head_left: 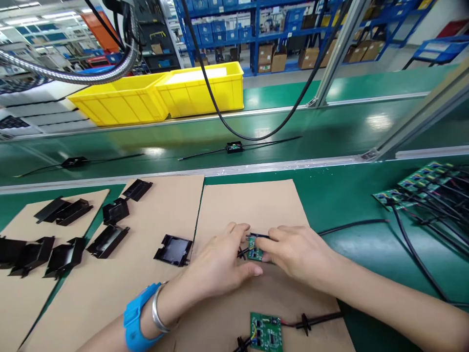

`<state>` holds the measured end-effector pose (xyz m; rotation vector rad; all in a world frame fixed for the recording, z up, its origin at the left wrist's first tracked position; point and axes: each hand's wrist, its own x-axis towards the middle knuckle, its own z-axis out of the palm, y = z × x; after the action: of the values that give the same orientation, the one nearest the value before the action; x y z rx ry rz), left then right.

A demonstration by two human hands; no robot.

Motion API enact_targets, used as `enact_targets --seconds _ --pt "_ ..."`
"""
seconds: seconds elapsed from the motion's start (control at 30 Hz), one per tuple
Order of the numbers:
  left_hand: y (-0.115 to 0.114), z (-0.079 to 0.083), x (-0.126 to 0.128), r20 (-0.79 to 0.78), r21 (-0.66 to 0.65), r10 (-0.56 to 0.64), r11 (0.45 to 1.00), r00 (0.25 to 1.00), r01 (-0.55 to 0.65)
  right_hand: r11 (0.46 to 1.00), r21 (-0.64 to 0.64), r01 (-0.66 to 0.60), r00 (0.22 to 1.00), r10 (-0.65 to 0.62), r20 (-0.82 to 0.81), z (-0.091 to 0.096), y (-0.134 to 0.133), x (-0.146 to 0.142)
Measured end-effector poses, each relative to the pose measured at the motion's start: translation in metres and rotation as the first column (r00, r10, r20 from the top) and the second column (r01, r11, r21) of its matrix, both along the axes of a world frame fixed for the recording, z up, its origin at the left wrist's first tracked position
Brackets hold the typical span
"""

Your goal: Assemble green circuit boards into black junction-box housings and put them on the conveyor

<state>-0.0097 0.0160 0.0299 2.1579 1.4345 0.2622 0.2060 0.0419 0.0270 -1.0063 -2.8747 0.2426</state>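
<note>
Both of my hands meet over a small green circuit board (254,253) with black wires, on a brown cardboard sheet (252,205). My left hand (219,264) is closed around its left side, fingers curled over it. My right hand (296,252) pinches its right edge and the black cable (351,226) that trails off to the right. A blue wrist strap (137,318) and a metal bangle sit on my left wrist. A second green circuit board (266,332) with black leads lies near the front edge.
Several black plastic housings (108,240) lie on cardboard at the left, one open shell (173,250) beside my left hand. A pile of wired green boards (421,188) sits at the right. Assembled black units (234,146) ride the green conveyor. Yellow bins (161,93) stand behind.
</note>
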Motion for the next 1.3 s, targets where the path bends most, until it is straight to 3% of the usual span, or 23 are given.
enact_targets --seconds 0.1,0.23,0.47,0.63,0.73,0.87,1.07,1.3 --pt "0.004 -0.01 -0.003 -0.12 0.08 -0.054 0.995 0.991 0.064 0.997 -0.079 0.013 1.0 -0.011 0.029 -0.007 0.013 0.003" --pt "0.007 -0.016 -0.005 -0.072 0.079 -0.117 0.989 0.991 0.123 0.994 -0.107 -0.01 0.999 0.016 0.05 -0.009 0.016 0.001" --pt "0.0 -0.02 -0.004 -0.028 0.054 -0.12 0.991 0.992 0.121 0.997 -0.05 0.061 0.991 -0.055 0.12 -0.009 0.009 -0.002" --pt "0.0 -0.02 -0.008 -0.05 0.075 -0.131 0.988 0.99 0.134 0.994 -0.102 0.042 0.996 -0.033 0.086 -0.011 0.012 -0.002" --pt "-0.003 -0.019 -0.012 -0.149 0.156 -0.18 0.967 0.972 0.202 0.987 -0.157 0.04 0.998 -0.033 0.045 -0.013 0.014 -0.002" --pt "-0.011 -0.018 -0.005 -0.332 0.316 -0.198 0.898 0.922 0.307 0.982 -0.185 0.027 1.0 -0.026 0.009 -0.017 0.015 -0.002" --pt "-0.015 -0.024 0.005 -0.339 0.415 -0.051 0.888 0.94 0.198 0.986 -0.162 0.029 0.999 -0.035 -0.035 -0.02 0.015 -0.001" --pt "-0.014 -0.023 0.008 -0.251 0.469 -0.07 0.864 0.965 0.185 0.988 -0.15 0.026 0.995 -0.04 -0.093 -0.022 0.014 0.0"
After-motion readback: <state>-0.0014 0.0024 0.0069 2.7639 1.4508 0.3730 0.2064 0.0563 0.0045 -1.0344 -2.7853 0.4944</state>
